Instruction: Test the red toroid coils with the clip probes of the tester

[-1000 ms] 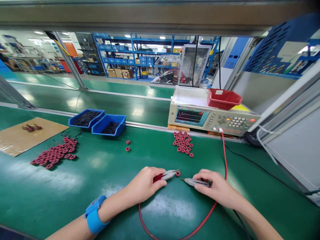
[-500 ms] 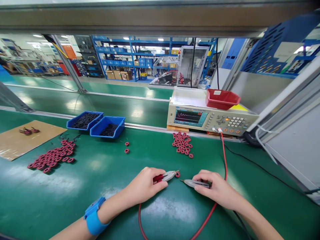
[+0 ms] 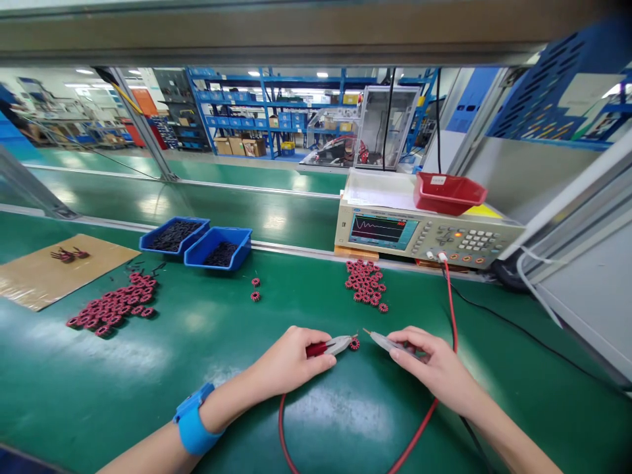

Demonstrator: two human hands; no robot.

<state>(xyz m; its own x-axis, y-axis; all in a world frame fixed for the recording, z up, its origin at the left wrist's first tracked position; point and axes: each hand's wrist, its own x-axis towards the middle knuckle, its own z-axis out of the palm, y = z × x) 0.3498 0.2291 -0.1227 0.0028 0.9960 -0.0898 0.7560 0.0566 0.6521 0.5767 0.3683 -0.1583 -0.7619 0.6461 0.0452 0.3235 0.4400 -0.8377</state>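
My left hand (image 3: 295, 361) is closed on a test clip (image 3: 340, 343) with red grips and grey jaws. The jaws' tip meets a small red-and-black ring coil (image 3: 354, 343), at or beside its thin wire end; the exact contact is too small to tell. My right hand (image 3: 432, 365) grips a grey test probe (image 3: 382, 340) with a thin brass-coloured tip. That tip points up and left, just right of the coil's wire and seemingly apart from it. A red cable (image 3: 415, 441) loops below both hands. On my left wrist is a blue band (image 3: 196, 424).
A tester (image 3: 424, 230) with a waveform screen stands behind, a red bin (image 3: 449, 193) on top. Ring coils lie in a right pile (image 3: 364, 283) and a left pile (image 3: 116, 304). Two more coils (image 3: 255, 289) lie between. Blue bins (image 3: 217, 249) hold dark pieces. Brown cardboard (image 3: 44, 276) lies left.
My right hand has tilted the probe, its tip rising from below the coil's right side to near the wire's height. My left hand stays at the coil. The view has shifted slightly.
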